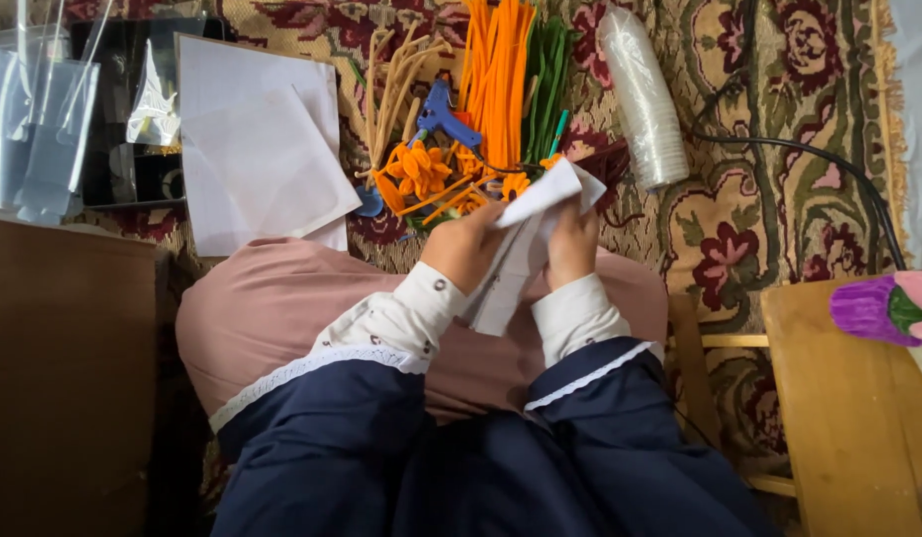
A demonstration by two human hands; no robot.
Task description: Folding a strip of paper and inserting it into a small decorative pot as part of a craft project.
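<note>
White folded paper sits pinched between both hands over the lap, above the patterned carpet. Left hand has its grip closed on the sheet's left edge, right hand clamps the right side. Orange pipe cleaners and a blue glue gun lie just beyond.
</note>
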